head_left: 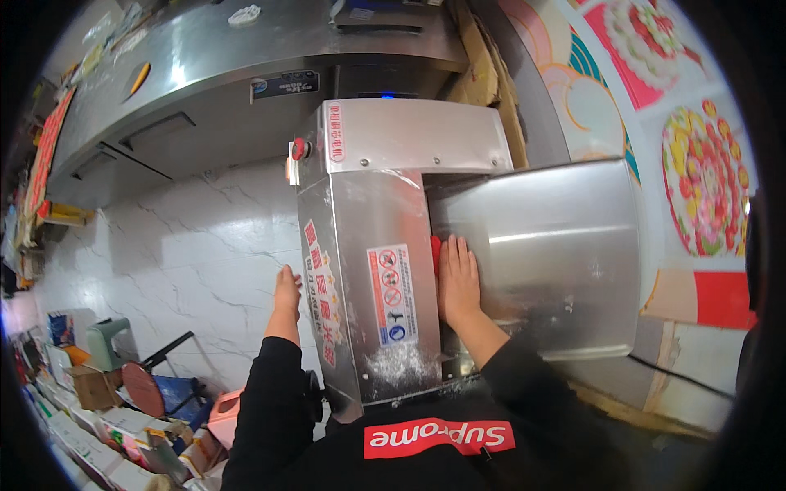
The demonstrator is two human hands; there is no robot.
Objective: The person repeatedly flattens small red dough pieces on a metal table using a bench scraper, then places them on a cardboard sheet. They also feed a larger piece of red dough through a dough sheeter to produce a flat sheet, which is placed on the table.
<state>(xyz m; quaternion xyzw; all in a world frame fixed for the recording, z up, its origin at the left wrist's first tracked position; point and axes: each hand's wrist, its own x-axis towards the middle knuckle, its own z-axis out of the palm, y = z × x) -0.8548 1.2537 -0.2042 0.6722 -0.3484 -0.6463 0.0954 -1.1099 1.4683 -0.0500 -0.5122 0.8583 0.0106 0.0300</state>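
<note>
A stainless-steel machine [381, 213] with a long boxy housing stands before me, dusted with white powder near its front. On its right side a broad metal tray [565, 262] slopes away. My right hand [458, 282] lies on the tray beside the housing, its fingers stretched out together. Against those fingers, at the housing's edge, shows a small red piece [435, 252]; its kind is unclear. My left hand [286, 290] is just left of the housing, with nothing visible in it. Its fingers are partly foreshortened, with the thumb and a finger apart.
A red knob [300, 149] sits at the machine's far left corner. Behind stands a steel counter [205, 49]. Cardboard [483, 65] leans by the patterned wall [606, 106]. Boxes [98, 385] and a pink container [225, 417] crowd the lower left; a black cable [679, 375] runs right.
</note>
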